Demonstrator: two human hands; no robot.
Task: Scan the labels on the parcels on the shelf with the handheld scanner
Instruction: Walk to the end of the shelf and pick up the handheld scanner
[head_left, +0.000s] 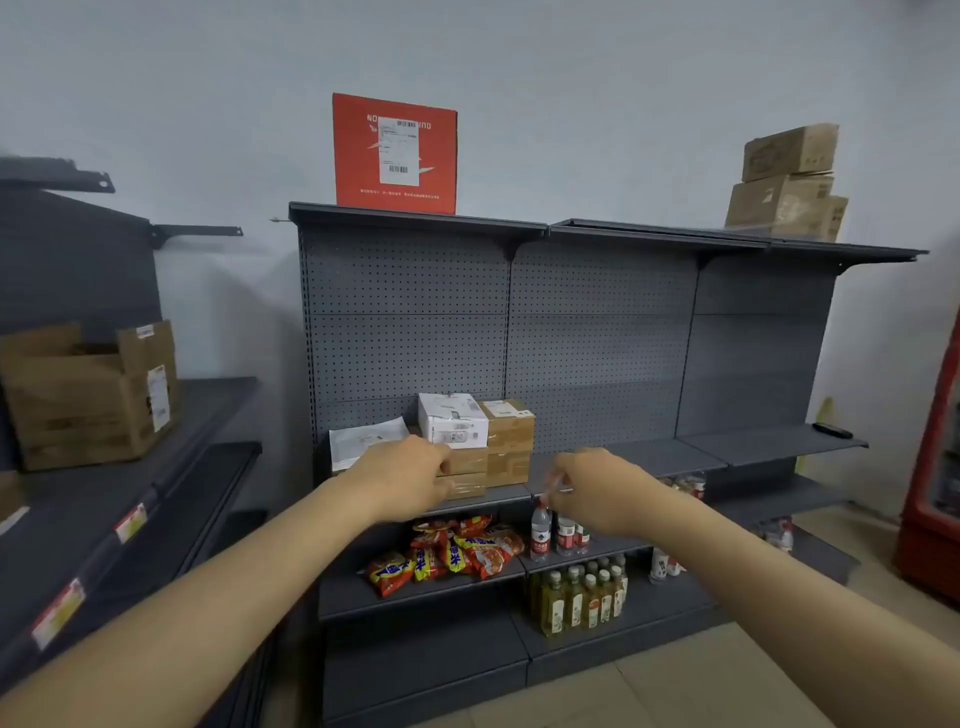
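— Reaching in: left hand (402, 475) lies against the stacked brown cardboard parcels (506, 441) on the grey metal shelf (623, 457), fingers curled.
— Right hand (592, 491)?
— Just right of them, loosely curled; possibly pinching something small, too blurred. Scanner unseen.

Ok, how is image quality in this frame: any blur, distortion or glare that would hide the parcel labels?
Head view: wide-angle bending bows the shelf top and stretches the forearms; light is even and soft, no glare; the whole frame is slightly soft, so the label on the red parcel is unreadable; the right hand is motion-smeared at the fingers.
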